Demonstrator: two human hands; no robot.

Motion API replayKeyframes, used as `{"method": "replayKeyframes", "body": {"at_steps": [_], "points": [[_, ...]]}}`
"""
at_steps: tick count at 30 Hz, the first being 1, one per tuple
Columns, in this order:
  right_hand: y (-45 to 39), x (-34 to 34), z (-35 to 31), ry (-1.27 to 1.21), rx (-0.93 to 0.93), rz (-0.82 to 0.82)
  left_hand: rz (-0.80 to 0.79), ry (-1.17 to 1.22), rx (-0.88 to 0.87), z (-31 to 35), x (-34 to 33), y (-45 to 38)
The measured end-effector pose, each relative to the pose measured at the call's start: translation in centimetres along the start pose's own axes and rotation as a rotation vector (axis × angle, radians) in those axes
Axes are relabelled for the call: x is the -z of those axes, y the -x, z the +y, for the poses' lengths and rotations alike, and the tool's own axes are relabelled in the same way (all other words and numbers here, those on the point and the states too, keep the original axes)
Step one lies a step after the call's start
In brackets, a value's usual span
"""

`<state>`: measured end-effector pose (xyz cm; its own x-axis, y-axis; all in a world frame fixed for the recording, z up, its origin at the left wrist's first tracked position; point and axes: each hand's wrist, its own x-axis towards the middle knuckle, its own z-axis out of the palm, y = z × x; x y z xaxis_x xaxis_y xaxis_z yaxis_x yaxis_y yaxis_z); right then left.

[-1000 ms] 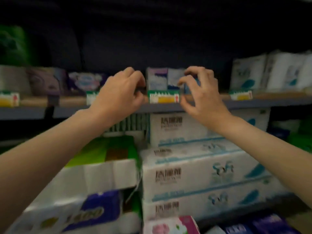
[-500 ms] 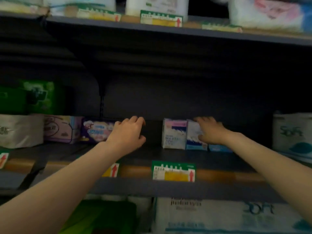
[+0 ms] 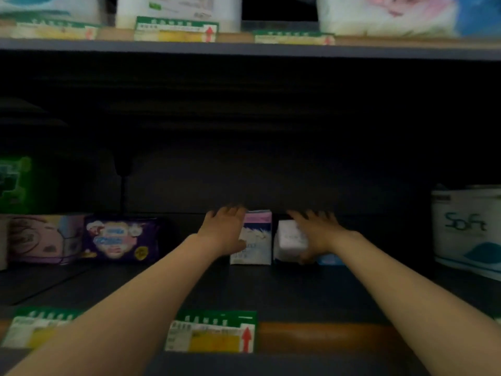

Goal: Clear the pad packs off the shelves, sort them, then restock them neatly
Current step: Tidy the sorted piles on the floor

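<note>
We had both hands deep on the shelf (image 3: 271, 291). Our left hand (image 3: 226, 232) lay spread against the left side of the pink-topped pack (image 3: 256, 240); our right hand (image 3: 315, 234) curled round the white pack (image 3: 290, 241) just right of it. A blue pack (image 3: 329, 259) (half hidden) sat beyond. Pulling blindly, we judged, could topple a pack backward.

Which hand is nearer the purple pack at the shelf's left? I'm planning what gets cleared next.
Left. The left hand rests on the pink-topped pack, just right of the purple pack. The right hand grips a white pack farther right.
</note>
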<state>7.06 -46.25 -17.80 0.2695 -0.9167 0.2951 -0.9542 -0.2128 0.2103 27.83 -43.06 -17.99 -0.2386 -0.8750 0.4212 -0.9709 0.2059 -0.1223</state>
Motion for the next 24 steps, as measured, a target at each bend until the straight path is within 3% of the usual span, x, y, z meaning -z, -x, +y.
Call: {"method": "replayKeyframes", "body": {"at_steps": [5,9,13,16,20,24], "points": [[1.1,1.0,1.1,-0.012,0.07,0.108,-0.116,-0.072,0.048,1.3,-1.2,-2.6],[1.5,2.6,2.0,-0.421,0.029,0.164,-0.091,-0.116,0.088,1.6,-1.2,-3.8],[0.9,1.4,2.3,-0.574,-0.033,0.112,-0.049,-0.199,0.097,2.1,-0.5,-4.1],[1.2,1.2,2.3,-0.58,-0.058,0.096,-0.096,-0.276,0.101,2.7,-0.2,-3.7],[2.0,2.1,0.5,-0.436,-0.103,0.044,-0.047,-0.266,0.072,2.2,0.6,-2.2],[3.8,2.8,-1.8,-0.46,-0.193,0.123,0.032,-0.05,0.058,0.0,2.9,1.5]]}}
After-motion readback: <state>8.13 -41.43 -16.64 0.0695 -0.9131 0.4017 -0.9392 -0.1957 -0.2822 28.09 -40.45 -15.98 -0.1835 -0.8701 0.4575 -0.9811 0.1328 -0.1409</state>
